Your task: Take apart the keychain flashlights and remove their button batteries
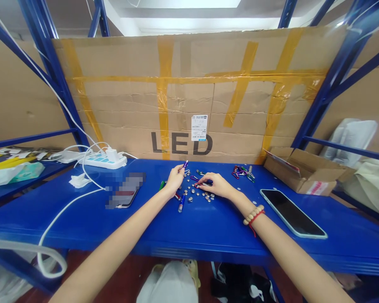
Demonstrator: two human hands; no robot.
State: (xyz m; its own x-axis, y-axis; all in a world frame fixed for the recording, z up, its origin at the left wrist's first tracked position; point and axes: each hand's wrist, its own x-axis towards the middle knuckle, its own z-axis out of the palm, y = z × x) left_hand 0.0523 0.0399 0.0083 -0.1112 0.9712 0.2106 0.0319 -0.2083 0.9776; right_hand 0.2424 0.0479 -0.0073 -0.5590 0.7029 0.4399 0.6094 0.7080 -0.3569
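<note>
My left hand (pixel 174 180) is raised a little above the blue shelf (pixel 208 227), its fingers pinched on a small purple keychain flashlight (pixel 185 164). My right hand (pixel 215 184) rests on the shelf, fingers closed on a small dark part with a red clip (pixel 205 183). Between and below the hands lie several silver button cells (pixel 192 194) and a blue flashlight body (pixel 181 203). A green piece (pixel 162 184) peeks out left of my left wrist.
A heap of coloured carabiner clips (pixel 242 172) lies right of the hands. A phone (pixel 292 212) lies at the right, another blurred phone (pixel 124 192) at the left with a white cable. A power strip (pixel 105 159), an open cardboard box (pixel 298 170) and a cardboard sheet behind.
</note>
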